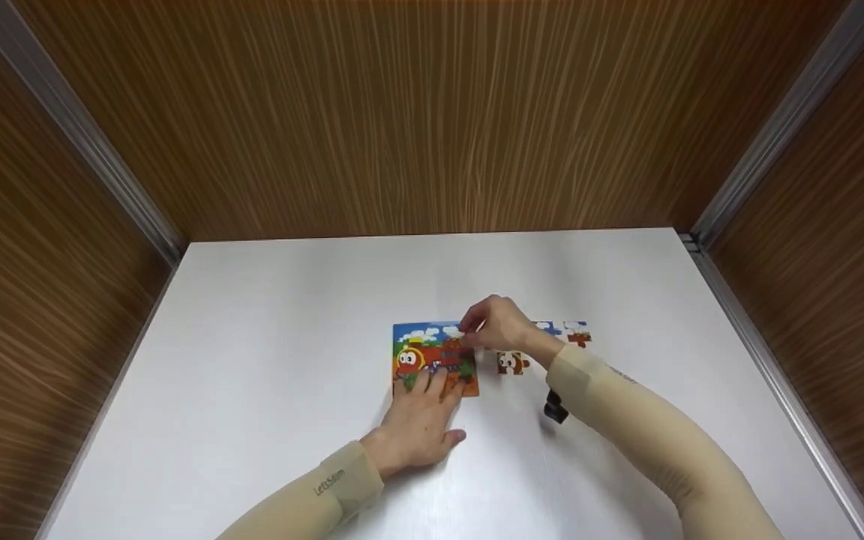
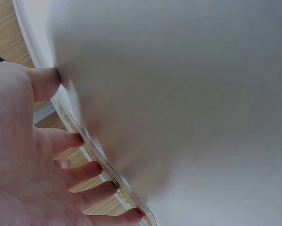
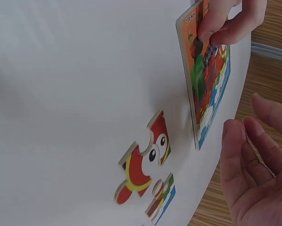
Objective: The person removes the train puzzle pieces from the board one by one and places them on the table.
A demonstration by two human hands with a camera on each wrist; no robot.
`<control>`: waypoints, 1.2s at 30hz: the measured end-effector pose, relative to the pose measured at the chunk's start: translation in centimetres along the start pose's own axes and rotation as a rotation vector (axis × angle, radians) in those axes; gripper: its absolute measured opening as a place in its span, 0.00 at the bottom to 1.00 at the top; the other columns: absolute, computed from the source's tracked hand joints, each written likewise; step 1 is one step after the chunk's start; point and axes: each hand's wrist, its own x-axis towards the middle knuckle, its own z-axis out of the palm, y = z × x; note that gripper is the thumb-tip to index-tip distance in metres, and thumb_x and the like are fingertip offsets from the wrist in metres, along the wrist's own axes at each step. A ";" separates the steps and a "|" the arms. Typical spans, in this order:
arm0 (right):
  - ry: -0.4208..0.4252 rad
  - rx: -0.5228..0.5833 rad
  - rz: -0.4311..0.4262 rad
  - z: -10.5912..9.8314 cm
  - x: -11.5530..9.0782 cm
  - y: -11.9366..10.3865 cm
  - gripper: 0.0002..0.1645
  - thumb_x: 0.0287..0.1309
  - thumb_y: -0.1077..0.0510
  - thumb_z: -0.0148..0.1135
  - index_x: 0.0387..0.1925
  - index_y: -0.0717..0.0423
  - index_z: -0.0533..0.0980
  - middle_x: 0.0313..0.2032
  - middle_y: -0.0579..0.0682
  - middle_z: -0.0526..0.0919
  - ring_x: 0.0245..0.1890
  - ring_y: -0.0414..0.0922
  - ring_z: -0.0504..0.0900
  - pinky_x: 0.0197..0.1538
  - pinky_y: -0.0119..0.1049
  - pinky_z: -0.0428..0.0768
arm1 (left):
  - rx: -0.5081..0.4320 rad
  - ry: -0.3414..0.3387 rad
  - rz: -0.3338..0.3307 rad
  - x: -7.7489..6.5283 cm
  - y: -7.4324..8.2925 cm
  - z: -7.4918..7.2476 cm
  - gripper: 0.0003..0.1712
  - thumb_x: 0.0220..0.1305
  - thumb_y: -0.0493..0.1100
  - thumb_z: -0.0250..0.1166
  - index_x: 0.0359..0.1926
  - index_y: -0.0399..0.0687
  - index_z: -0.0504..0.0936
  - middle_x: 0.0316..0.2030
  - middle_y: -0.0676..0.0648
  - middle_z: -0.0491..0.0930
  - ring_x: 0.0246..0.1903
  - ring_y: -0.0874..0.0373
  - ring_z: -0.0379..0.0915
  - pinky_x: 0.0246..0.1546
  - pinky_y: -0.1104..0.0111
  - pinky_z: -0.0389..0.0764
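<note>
Left hand (image 1: 417,429) is resting spread on the train jigsaw (image 1: 436,352); right hand (image 1: 503,324), loosely curled, seemingly empty, is hovering at its far-right corner, likely fitting pieces, next needing the loose eyed piece (image 1: 509,363).

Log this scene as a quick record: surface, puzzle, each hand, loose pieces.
Surface: white tabletop
Puzzle: train jigsaw board, picture side up
Left hand: the left hand rests its fingers on the board's near part
Right hand: the right hand is at the board's far right corner; no piece visible in its fingers, contact unclear
Loose pieces: a piece with two eyes right of the board; pieces with clouds farther right, partly hidden
</note>
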 end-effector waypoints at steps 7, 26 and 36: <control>-0.049 0.011 0.033 0.9 0.7 -0.6 0.17 0.65 0.56 0.82 0.52 0.60 0.91 0.43 0.53 0.95 0.38 0.42 0.87 0.42 0.32 0.87 | -0.025 -0.004 0.002 0.0 0.0 -0.2 0.48 0.81 0.71 0.59 0.89 0.56 0.62 0.88 0.40 0.62 0.86 0.38 0.59 0.78 0.27 0.70; -0.068 -0.027 -0.021 3.1 2.2 -0.7 0.17 0.62 0.57 0.84 0.51 0.58 0.92 0.41 0.54 0.94 0.36 0.40 0.85 0.41 0.28 0.79 | 0.003 0.030 0.025 -0.1 -0.1 0.0 0.48 0.80 0.71 0.59 0.89 0.55 0.63 0.87 0.40 0.63 0.85 0.39 0.60 0.75 0.28 0.72; -0.086 -0.045 -0.005 3.9 2.4 -1.0 0.21 0.61 0.57 0.85 0.54 0.59 0.91 0.43 0.53 0.94 0.39 0.41 0.85 0.47 0.32 0.83 | 0.008 0.034 0.018 -0.2 0.0 -0.2 0.48 0.80 0.71 0.60 0.89 0.55 0.63 0.87 0.41 0.63 0.85 0.41 0.59 0.76 0.29 0.72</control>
